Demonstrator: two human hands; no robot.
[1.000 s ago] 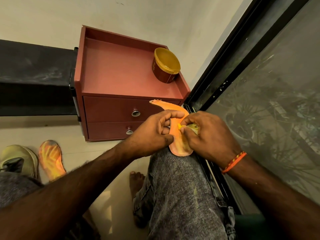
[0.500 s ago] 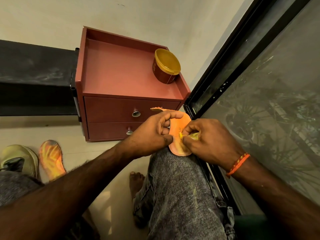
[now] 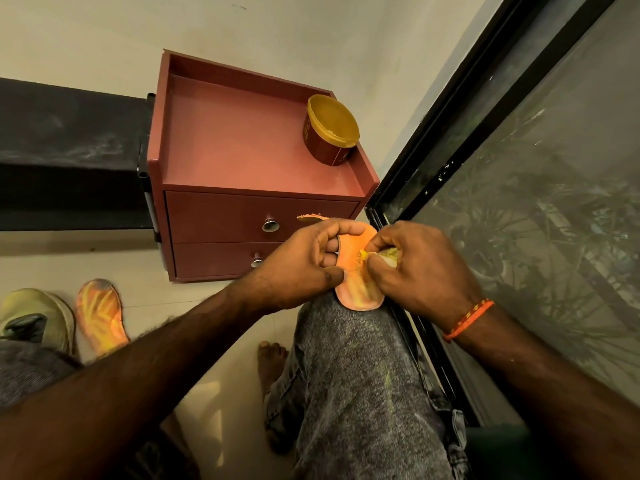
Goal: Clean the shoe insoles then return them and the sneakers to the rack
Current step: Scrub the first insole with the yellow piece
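Observation:
An orange insole (image 3: 356, 289) rests on my right knee, bent over so its far end curls toward me. My left hand (image 3: 304, 265) grips its left edge, thumb on top and fingers curled round the fold. My right hand (image 3: 419, 268) pinches a small crumpled yellow cloth (image 3: 384, 253) against the insole's face. A second orange insole (image 3: 100, 315) lies flat on the floor at the left, beside an olive sneaker (image 3: 34, 318) at the frame's left edge.
A red two-drawer cabinet (image 3: 242, 209) stands against the wall ahead, with a yellow-lidded tub (image 3: 330, 128) on its top. A black shelf (image 3: 69, 154) runs left of it. A dark window frame (image 3: 450, 140) borders the right. My bare foot (image 3: 272, 362) rests on the tiled floor.
The insole has been folded further down over my left fingers, so less of its far end sticks up. My right hand with the cloth has slid slightly along its surface.

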